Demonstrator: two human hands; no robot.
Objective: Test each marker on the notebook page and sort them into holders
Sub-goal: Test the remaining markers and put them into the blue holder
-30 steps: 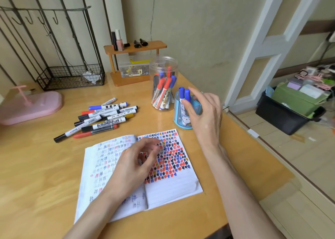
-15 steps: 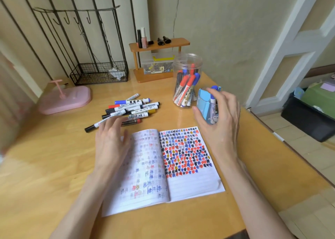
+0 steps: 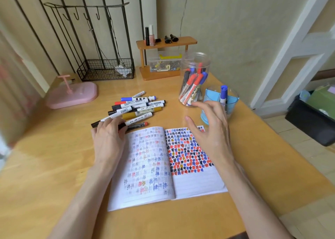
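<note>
Blue holder (image 3: 210, 98) released, right grip (image 3: 212, 129) spread open; left grip (image 3: 108, 137) now clasps black marker (image 3: 95, 124).

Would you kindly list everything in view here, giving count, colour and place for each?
notebook: one, white, open at front centre, with red, blue, black marks.
loose markers: about ten, black, blue, red, yellow, piled behind the notebook's left page.
clear jar: one, holding red, blue, black markers, back right.
blue holder: one, beside jar, holding a blue marker.
pink box: one, far left.
wire basket: one, black, back left.
wooden shelf: one, orange-brown, behind jar.
black bin: one, floor right.
left hand: one, curled over black marker at pile's edge.
right hand: one, open, above right page.
</note>
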